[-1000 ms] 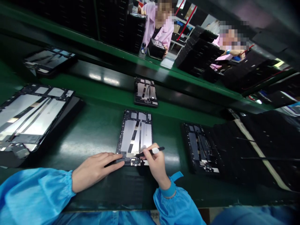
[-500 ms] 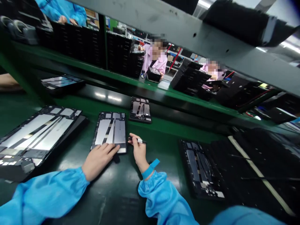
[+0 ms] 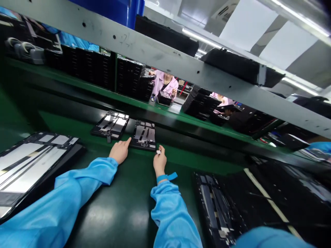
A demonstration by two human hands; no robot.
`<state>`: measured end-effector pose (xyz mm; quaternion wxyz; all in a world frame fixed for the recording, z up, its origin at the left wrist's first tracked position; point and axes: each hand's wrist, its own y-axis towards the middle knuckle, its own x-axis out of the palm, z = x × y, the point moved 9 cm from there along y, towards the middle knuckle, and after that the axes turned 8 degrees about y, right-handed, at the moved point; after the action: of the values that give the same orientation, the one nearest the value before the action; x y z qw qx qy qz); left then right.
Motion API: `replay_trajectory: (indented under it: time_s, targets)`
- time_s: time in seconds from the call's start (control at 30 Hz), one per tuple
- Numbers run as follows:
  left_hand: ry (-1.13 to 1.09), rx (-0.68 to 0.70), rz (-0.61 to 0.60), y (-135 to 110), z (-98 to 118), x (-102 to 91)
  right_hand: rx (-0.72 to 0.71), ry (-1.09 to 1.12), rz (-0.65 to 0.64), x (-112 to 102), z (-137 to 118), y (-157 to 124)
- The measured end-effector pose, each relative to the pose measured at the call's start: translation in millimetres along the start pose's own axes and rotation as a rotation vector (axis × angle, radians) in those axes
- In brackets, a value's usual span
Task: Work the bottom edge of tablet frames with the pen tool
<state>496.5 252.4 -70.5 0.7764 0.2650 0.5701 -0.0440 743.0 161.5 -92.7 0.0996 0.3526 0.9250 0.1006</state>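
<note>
Opened tablet [image 3: 144, 133] sits at the far side of the green worktop [image 3: 121, 206], inner side up, between the two hands. Left hand [image 3: 119, 152]: index finger stretched to the tablet's near-left corner; looks like contact, but cannot tell if the fingers grip it. Right hand [image 3: 159, 162]: fingers pinched around a small tool [image 3: 158, 152], only its white part clear, right by the near-right corner; touch with the tablet not clear. Blue wristband [image 3: 162, 177] on right wrist, blue sleeves on both arms.

Second opened tablet [image 3: 111, 124] just left of the first, short dark tab at its near edge. Larger opened tablet [image 3: 33, 160] near left, on a dark base. Another opened tablet [image 3: 214, 203] near right, beside black material [image 3: 254, 193] crossed by a pale strip [image 3: 270, 199]. Behind: black stacks [image 3: 86, 65], co-worker in pink [image 3: 167, 82], grey beam [image 3: 152, 55] overhead.
</note>
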Motion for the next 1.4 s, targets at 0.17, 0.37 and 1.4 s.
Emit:
replay_trajectory:
  time_s: [0.17,0.37,1.4]
  targets:
    - [-0.152,-0.063,-0.041,-9.5,10.1,5.5,0.016,0.027,0.002,2.8,-2.8,-2.6]
    - [-0.321,-0.020,-0.189,-93.2,18.0,-15.4,0.063,0.111,-0.206,-51.9,-13.6,-81.6]
    - [-0.769,0.135,-0.370,-229.6,71.2,-82.2,-0.026,-0.052,-0.736,-15.9,-98.2,-238.8]
